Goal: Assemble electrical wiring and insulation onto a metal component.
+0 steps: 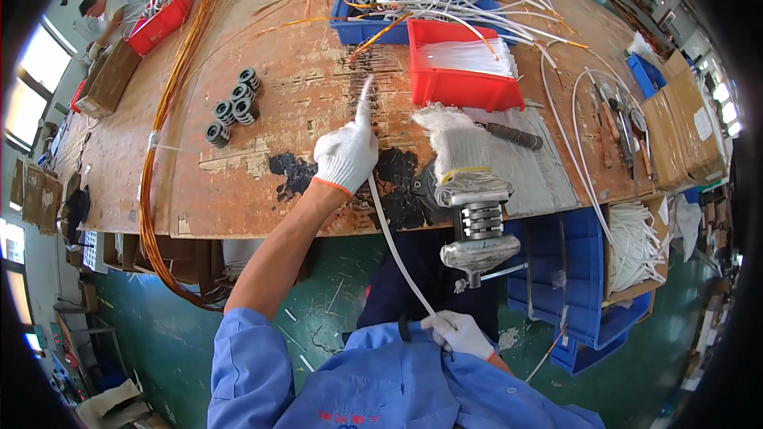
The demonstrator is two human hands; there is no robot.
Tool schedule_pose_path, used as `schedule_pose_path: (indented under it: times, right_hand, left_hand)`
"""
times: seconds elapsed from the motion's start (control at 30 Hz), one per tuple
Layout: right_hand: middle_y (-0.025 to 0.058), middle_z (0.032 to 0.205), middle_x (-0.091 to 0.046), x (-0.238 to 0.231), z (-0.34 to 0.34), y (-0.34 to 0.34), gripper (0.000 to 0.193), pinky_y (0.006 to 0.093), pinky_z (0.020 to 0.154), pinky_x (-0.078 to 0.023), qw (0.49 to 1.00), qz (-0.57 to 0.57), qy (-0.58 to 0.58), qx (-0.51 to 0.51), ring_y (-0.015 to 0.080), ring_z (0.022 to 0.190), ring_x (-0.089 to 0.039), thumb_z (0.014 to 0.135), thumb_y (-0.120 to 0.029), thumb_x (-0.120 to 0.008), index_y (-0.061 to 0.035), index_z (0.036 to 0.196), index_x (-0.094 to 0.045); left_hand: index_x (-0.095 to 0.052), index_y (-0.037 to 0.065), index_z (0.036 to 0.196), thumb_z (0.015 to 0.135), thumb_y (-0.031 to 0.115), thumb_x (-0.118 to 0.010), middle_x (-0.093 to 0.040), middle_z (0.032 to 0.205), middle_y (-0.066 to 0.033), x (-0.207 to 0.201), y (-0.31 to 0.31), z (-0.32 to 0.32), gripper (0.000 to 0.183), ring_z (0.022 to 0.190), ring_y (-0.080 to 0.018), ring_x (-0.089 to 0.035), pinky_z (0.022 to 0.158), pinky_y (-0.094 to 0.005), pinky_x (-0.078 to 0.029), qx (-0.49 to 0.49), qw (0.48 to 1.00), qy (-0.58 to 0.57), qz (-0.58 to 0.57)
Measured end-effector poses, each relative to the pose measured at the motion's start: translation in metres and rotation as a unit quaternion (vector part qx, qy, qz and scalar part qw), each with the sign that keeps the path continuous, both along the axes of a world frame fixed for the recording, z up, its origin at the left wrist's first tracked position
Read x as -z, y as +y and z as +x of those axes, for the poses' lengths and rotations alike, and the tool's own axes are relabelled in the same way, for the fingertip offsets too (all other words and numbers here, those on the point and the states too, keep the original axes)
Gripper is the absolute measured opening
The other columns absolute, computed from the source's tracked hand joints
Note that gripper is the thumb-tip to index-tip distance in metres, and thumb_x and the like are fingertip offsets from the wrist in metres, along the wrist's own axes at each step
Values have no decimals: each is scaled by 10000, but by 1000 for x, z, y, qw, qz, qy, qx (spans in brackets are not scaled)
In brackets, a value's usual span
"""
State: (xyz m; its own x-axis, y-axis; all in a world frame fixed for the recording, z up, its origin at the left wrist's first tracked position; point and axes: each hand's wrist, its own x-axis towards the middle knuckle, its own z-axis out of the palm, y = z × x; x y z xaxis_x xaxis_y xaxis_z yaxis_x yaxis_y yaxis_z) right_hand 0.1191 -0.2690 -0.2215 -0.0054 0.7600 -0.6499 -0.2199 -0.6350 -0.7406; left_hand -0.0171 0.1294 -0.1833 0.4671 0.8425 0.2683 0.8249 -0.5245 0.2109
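My left hand [347, 155], in a white knit glove, is closed around a long white flexible tube [393, 242] above the bench. A narrow pale tip points away from the fist; whether it is a finger or the tube's end, I cannot tell. From there the tube runs down past the bench edge to my waist, where my right hand [459, 335], also gloved, is shut on its lower part. Just right of my left hand stands a bench vise [482, 222], partly wrapped in cloth and plastic, with a coil spring around its screw.
Several dark coil pieces [236, 103] lie left on the worn wooden bench [238, 191]. Orange-brown wires [149, 183] hang over its front edge. A red bin [465, 87] of white tubes and a blue bin [350, 30] stand at the back. Hand tools [624, 131] lie right.
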Motion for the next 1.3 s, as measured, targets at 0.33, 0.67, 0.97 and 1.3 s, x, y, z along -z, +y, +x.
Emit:
schedule_pose_path:
  times: [0.33,0.67,0.97,1.3]
  right_hand:
    - [7,820,-589,-27,-49,149,428,233,484,-369,989,87,20,116,41,568,-464,1172,-332,-557,36,1379,-626]
    - [-12,729,-552,-31,-60,175,314,246,421,-283,941,-20,224,254,28,478,-377,1155,-228,-600,66,1220,-686]
    - [1,679,-573,11,-74,163,290,282,554,-444,948,202,-214,119,78,598,-526,1149,-191,-576,21,1066,-755]
    - [16,742,-618,-8,-75,153,208,263,598,-468,955,241,-96,147,64,652,-560,1115,-191,-670,2,1139,-745]
  left_hand:
    - [-520,-91,1509,1019,236,-592,-771,804,-188,10,32,26,594,672,-382,-765,575,-534,-581,-29,998,39,-30]
    - [-571,-70,1465,1032,243,-578,-771,776,-195,7,46,39,534,667,-383,-774,572,-537,-585,-66,995,53,-51]
    - [-614,-62,1296,1020,226,-577,-764,780,-234,21,47,39,401,667,-413,-768,581,-562,-593,-45,998,34,-11]
    - [-538,-114,1285,1033,266,-588,-782,942,-284,-21,8,13,459,856,-427,-800,770,-534,-634,-47,986,-55,-148]
